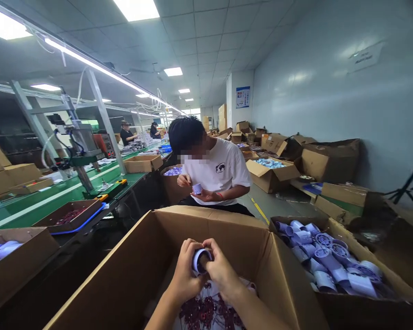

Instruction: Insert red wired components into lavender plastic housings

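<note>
My left hand (185, 271) is wrapped round a lilac plastic cylinder (194, 262), whose open end faces me. At the cylinder's right side is my right hand (223, 270), its fingers curled over the far rim and its thumb at the opening. Whether the right fingers also hold a small part inside is hidden. Both hands are over a large open cardboard box (206, 224). Below them in the box lie several small dark-red parts with thin wire leads (206, 311).
To the right stands a carton (392, 270) of lilac cylinders. Opposite me sits a person (216, 165) holding a similar cylinder. On the left runs a green conveyor line (55, 197) with a tray of red parts (69, 215) and a press machine (84, 151). More cartons (271, 176) line the wall.
</note>
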`<control>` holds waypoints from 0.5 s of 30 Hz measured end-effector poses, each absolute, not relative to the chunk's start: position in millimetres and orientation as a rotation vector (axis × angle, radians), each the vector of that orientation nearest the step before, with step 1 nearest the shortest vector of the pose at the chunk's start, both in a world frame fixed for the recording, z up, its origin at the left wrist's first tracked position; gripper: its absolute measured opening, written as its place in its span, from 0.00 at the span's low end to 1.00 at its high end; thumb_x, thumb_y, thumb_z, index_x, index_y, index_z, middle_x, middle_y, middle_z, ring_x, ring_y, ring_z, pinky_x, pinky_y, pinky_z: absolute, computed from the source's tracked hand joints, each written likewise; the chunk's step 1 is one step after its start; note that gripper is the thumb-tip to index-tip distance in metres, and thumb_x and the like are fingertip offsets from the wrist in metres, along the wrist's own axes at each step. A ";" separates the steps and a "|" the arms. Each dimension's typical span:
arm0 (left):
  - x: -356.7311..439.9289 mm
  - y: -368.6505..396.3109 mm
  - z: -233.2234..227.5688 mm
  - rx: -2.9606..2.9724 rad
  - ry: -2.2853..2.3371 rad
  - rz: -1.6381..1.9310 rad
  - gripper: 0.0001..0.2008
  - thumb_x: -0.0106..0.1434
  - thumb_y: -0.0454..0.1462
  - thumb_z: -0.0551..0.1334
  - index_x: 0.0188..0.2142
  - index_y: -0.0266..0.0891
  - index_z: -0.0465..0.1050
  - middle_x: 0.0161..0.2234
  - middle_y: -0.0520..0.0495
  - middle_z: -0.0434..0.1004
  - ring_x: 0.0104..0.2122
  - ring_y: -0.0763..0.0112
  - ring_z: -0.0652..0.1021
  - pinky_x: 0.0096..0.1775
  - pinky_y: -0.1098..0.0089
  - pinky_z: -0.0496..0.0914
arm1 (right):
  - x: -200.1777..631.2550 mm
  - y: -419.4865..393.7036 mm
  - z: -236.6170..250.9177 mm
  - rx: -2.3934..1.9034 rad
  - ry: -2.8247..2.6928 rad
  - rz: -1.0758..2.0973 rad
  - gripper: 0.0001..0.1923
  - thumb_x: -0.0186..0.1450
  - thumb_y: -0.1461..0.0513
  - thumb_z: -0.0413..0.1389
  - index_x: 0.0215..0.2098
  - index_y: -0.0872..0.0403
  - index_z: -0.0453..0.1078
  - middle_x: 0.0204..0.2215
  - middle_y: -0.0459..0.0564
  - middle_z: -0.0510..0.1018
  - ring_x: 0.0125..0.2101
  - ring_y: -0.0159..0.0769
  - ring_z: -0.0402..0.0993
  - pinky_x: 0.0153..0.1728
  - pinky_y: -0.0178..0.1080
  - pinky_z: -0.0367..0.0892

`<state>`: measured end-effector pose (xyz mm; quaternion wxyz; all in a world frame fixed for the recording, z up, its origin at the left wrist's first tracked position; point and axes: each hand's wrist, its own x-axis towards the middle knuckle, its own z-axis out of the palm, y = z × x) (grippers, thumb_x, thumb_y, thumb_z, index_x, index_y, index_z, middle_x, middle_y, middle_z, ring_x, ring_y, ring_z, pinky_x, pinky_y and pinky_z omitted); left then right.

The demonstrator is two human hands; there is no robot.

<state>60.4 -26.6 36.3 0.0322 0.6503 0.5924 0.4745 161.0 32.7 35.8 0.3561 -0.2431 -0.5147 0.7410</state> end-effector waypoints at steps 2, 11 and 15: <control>57.9 -26.2 35.5 2.003 1.841 1.483 0.20 0.42 0.31 0.60 0.38 0.43 0.67 0.36 0.47 0.67 0.37 0.60 0.70 0.40 0.60 0.67 | 156.8 30.1 33.3 -0.627 -1.295 1.884 0.16 0.44 0.66 0.50 0.32 0.52 0.60 0.23 0.40 0.69 0.28 0.31 0.65 0.29 0.31 0.61; 48.1 -9.9 13.3 1.771 1.765 1.654 0.29 0.51 0.41 0.62 0.52 0.54 0.56 0.49 0.49 0.65 0.47 0.56 0.71 0.49 0.61 0.67 | 185.0 66.4 44.7 -0.834 -1.358 1.618 0.16 0.48 0.65 0.58 0.36 0.52 0.68 0.28 0.43 0.73 0.27 0.32 0.70 0.27 0.32 0.65; 37.6 -3.0 17.7 1.802 1.943 1.541 0.25 0.54 0.46 0.60 0.52 0.53 0.59 0.50 0.49 0.66 0.48 0.56 0.71 0.49 0.60 0.69 | 283.0 121.9 35.9 -1.064 -1.144 1.145 0.14 0.57 0.58 0.53 0.41 0.52 0.65 0.37 0.48 0.74 0.37 0.37 0.72 0.35 0.34 0.67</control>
